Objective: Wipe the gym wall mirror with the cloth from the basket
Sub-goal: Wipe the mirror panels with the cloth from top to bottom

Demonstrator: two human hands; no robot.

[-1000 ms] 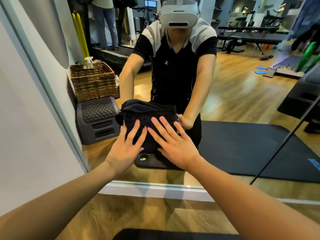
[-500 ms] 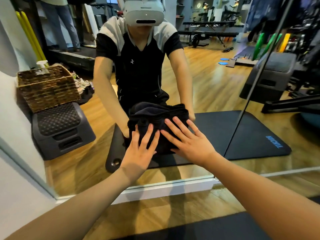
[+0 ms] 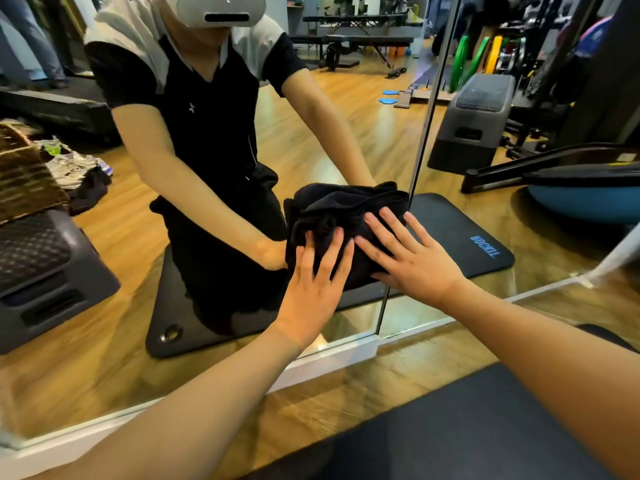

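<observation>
A bunched black cloth (image 3: 343,209) lies flat against the wall mirror (image 3: 363,126), low down near the floor. My left hand (image 3: 317,289) presses on its lower left part with straight, spread fingers. My right hand (image 3: 412,258) presses on its lower right part, fingers also straight and spread. The cloth sits just left of the vertical seam (image 3: 420,157) between two mirror panels. The mirror reflects a kneeling person with a headset. The wicker basket (image 3: 20,174) shows only as a reflection at the far left.
A white baseboard (image 3: 332,362) runs under the mirror. Wooden floor and a dark mat (image 3: 467,427) lie below me. Reflected: a grey step platform (image 3: 45,268), shoes, a black mat, a blue balance ball (image 3: 585,199), weight plates.
Both hands have slid the cloth to the right along the mirror, up to the panel seam. The view has turned right, so the basket now sits at the left edge.
</observation>
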